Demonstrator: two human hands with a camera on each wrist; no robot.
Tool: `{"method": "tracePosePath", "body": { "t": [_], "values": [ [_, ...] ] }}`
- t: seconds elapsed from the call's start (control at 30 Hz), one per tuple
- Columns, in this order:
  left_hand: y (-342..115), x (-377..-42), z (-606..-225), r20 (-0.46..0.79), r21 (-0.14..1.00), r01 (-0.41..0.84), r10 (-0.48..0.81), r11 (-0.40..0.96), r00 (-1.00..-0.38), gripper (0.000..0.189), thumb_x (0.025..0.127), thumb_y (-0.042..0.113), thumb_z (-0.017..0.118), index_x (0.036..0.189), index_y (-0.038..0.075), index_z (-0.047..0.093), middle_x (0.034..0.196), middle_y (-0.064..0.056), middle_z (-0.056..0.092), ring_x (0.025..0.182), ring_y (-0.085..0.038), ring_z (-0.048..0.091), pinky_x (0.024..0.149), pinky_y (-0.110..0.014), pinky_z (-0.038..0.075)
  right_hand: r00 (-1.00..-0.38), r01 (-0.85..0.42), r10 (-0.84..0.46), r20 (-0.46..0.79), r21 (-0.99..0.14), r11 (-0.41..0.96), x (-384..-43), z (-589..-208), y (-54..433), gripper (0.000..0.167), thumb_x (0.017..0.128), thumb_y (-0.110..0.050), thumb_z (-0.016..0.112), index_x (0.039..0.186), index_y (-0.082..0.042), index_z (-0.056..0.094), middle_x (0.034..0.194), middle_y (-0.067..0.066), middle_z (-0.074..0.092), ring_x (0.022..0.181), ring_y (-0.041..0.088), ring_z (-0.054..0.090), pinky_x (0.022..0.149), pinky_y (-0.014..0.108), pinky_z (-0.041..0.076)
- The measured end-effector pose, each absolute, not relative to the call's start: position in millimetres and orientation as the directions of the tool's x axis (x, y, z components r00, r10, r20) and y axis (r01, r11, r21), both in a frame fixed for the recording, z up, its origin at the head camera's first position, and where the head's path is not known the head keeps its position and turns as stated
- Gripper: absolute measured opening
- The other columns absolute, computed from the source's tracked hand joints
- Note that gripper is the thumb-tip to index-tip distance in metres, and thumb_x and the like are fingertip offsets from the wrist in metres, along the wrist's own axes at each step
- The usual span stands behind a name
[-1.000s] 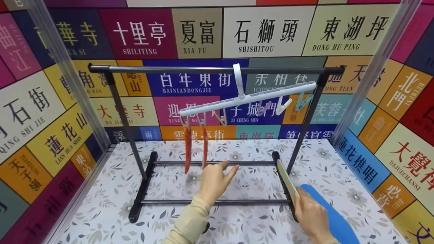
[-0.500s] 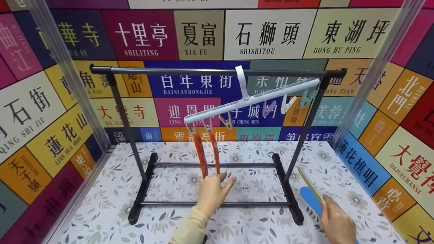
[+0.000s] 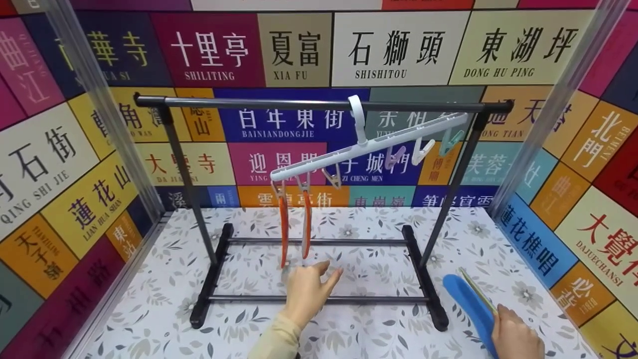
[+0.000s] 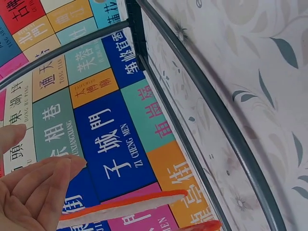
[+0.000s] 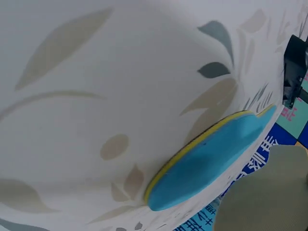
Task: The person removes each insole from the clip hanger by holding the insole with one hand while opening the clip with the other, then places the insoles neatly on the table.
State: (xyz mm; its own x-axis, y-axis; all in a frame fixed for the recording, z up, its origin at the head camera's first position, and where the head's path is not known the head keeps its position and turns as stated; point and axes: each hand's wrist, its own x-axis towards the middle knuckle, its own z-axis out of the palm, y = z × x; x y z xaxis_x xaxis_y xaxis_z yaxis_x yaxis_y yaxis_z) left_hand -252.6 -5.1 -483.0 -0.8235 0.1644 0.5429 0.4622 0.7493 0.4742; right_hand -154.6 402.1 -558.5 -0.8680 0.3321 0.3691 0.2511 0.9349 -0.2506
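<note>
Black rack (image 3: 249, 103) spans your head view, with a strip of floral counter (image 3: 149, 299) between its left foot (image 3: 199, 309) and the wall (image 3: 45, 199) on that side. Next along, the pale hanger (image 3: 324, 160) hooks over the rail and slants, its left end lower in view, its right end up by the right upright. Two orange insoles (image 3: 284, 224) hang from its leftmost clips, edge-on to you, long axes near vertical, tips down; your left wrist view adds a whitish face inside an orange rim.

Near those tips is your left hand (image 3: 305, 294), its grip loose and spread, holding nothing; you cannot tell whether it brushes an insole. To its right you have a wide gap, bounded front and back by the base bars, as far as the right foot (image 3: 432, 304).

Past that foot, the blue insole (image 3: 466, 304) lies on the counter, long axis running up and leftward in the head view; only your right wrist view shows its yellow edge clearly. Rightmost, your right hand (image 3: 518, 335) pinches the near end of the khaki insole (image 5: 264, 192). Your head view gives just its thin side, far tip pointing up and left; your right wrist view gives its broad face.
</note>
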Motion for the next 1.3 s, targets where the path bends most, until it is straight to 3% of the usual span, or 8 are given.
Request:
{"method": "tracePosePath", "body": {
  "t": [0.23,0.47,0.6,0.73,0.97,1.2,1.3],
  "values": [
    [-5,-251,-487,0.529,0.486,0.468,0.178,0.738,-0.830,0.038,0.091,0.043,0.068,0.099,0.007,0.079,0.086,-0.008,0.077,0.080,-0.024,0.075,0.072,-0.038,0.059,-0.937,0.297,0.332,0.105,-0.256,0.920,-161,-559,402,0.037,0.095,-0.014,0.059,0.119,0.015,0.055,0.106,0.037,0.062,0.080,0.054,0.063,0.066,0.061,0.051],
    [-4,-249,-488,0.482,0.515,0.452,0.191,0.728,-0.855,0.041,0.092,0.044,0.066,0.101,0.006,0.078,0.089,-0.009,0.077,0.083,-0.025,0.075,0.071,-0.039,0.059,-0.953,0.285,0.303,0.024,-0.280,0.917,-165,-559,402,0.042,0.098,-0.020,0.056,0.120,0.016,0.054,0.103,0.035,0.062,0.084,0.052,0.063,0.068,0.060,0.051],
    [-6,-248,-490,0.485,0.504,0.450,0.189,0.737,-0.854,0.041,0.091,0.045,0.066,0.101,0.007,0.078,0.089,-0.008,0.077,0.082,-0.025,0.075,0.070,-0.040,0.059,-0.949,0.297,0.315,0.022,-0.272,0.915,-165,-559,403,0.043,0.100,-0.022,0.053,0.122,0.016,0.051,0.110,0.037,0.060,0.092,0.054,0.062,0.073,0.061,0.051],
    [-8,-248,-491,0.489,0.499,0.450,0.188,0.741,-0.852,0.040,0.091,0.044,0.067,0.100,0.007,0.078,0.088,-0.009,0.077,0.081,-0.026,0.075,0.069,-0.040,0.059,-0.941,0.285,0.322,0.107,-0.265,0.921,-163,-560,403,0.039,0.100,-0.017,0.053,0.122,0.016,0.052,0.118,0.040,0.057,0.101,0.056,0.060,0.078,0.064,0.050],
    [-12,-249,-493,0.491,0.493,0.450,0.188,0.745,-0.850,0.038,0.091,0.043,0.067,0.100,0.007,0.078,0.088,-0.009,0.077,0.081,-0.025,0.075,0.070,-0.039,0.059,-0.926,0.281,0.335,0.173,-0.276,0.919,-163,-563,399,0.034,0.098,-0.012,0.055,0.121,0.014,0.055,0.119,0.040,0.056,0.106,0.057,0.057,0.083,0.065,0.048],
    [-13,-248,-496,0.490,0.497,0.449,0.186,0.743,-0.851,0.039,0.091,0.043,0.067,0.100,0.007,0.079,0.088,-0.008,0.077,0.081,-0.024,0.075,0.070,-0.039,0.058,-0.961,0.229,0.260,0.096,-0.254,0.940,-166,-567,393,0.032,0.094,-0.012,0.060,0.115,0.012,0.058,0.106,0.037,0.062,0.072,0.050,0.064,0.062,0.060,0.051],
    [-15,-248,-497,0.487,0.503,0.447,0.185,0.740,-0.854,0.041,0.092,0.044,0.066,0.101,0.006,0.078,0.089,-0.009,0.077,0.082,-0.025,0.075,0.071,-0.038,0.059,-0.966,0.245,0.257,0.019,-0.244,0.938,-168,-569,392,0.039,0.093,-0.016,0.064,0.118,0.014,0.057,0.106,0.037,0.061,0.071,0.046,0.064,0.062,0.057,0.052]
  ]
}}
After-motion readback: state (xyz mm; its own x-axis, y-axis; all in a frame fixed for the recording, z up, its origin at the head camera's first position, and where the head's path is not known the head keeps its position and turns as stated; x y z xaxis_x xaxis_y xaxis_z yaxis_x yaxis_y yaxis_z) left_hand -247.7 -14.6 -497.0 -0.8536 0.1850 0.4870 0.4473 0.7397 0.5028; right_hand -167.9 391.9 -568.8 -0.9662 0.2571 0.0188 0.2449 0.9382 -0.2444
